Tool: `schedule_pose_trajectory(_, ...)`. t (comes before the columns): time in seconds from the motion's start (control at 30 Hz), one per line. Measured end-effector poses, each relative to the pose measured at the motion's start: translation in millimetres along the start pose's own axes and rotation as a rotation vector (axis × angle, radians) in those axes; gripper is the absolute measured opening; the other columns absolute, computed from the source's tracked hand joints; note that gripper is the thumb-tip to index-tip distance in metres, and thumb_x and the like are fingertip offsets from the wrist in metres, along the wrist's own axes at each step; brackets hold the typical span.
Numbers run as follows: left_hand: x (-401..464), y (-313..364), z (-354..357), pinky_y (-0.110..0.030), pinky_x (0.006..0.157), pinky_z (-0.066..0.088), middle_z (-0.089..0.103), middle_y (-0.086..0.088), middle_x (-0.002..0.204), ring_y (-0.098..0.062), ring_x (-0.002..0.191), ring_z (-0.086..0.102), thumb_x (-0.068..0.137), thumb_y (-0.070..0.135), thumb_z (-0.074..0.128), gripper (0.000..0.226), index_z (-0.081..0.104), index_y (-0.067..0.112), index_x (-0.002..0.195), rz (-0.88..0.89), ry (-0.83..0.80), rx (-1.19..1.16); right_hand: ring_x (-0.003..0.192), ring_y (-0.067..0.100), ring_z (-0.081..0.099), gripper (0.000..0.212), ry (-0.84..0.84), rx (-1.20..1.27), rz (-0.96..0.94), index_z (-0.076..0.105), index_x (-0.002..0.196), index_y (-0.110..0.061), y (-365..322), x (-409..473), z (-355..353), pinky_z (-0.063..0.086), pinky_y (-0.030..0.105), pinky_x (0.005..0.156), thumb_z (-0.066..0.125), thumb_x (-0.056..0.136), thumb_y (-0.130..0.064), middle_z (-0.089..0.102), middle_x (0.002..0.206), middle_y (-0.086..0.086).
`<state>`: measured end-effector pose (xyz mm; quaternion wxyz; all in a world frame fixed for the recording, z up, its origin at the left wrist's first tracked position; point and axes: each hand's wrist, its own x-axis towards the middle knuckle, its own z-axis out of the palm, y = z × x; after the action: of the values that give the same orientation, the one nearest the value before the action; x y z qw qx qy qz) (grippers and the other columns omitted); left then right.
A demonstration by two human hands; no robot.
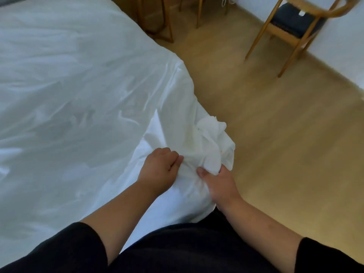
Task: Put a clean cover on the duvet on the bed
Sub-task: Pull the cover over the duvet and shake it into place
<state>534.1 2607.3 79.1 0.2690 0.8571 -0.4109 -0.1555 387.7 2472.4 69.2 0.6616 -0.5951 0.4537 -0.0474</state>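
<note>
A white duvet cover (74,99) lies spread and wrinkled over the bed, filling the left half of the view. Its near right corner (208,138) is bunched into a crumpled lump at the bed's edge. My left hand (160,168) pinches the fabric just left of that lump, fingers curled. My right hand (218,182) grips the bunched corner from below, thumb pressed into the cloth. Whether the duvet itself is inside the cover cannot be told.
Light wooden floor (275,146) runs along the right of the bed. A wooden chair (291,26) with a dark seat stands at the top right by a white wall. Wooden table legs (167,20) stand at the top centre, close to the bed's far corner.
</note>
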Motion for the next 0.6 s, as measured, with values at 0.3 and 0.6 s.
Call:
schedule_pose_trajectory(0.3,-65.9,54.9,23.0,-0.03,0.068,0.041,0.052,0.002,0.08,-0.018,0.077,0.052,0.103,0.04,0.046,0.033,0.048,0.019,0.077,0.071,-0.461,0.042,0.097,0.027,0.07,0.025,0.426,0.262,0.128,0.067,0.108,-0.019,64.9,-116.1,-51.3,0.058,0.049,0.09,0.078,0.088,-0.03,0.074,0.105,0.004)
schedule_pose_trajectory(0.6,-81.5,44.4,42.7,-0.025,0.077,0.044,0.055,0.008,0.084,-0.019,0.087,0.054,0.099,0.041,0.042,0.032,0.056,0.017,0.082,0.073,-0.341,0.048,0.084,0.014,0.071,0.01,0.464,0.228,-0.117,0.067,0.095,-0.021,34.6,-168.7,-56.6,0.061,0.036,0.076,0.073,0.092,-0.028,0.074,0.091,-0.005)
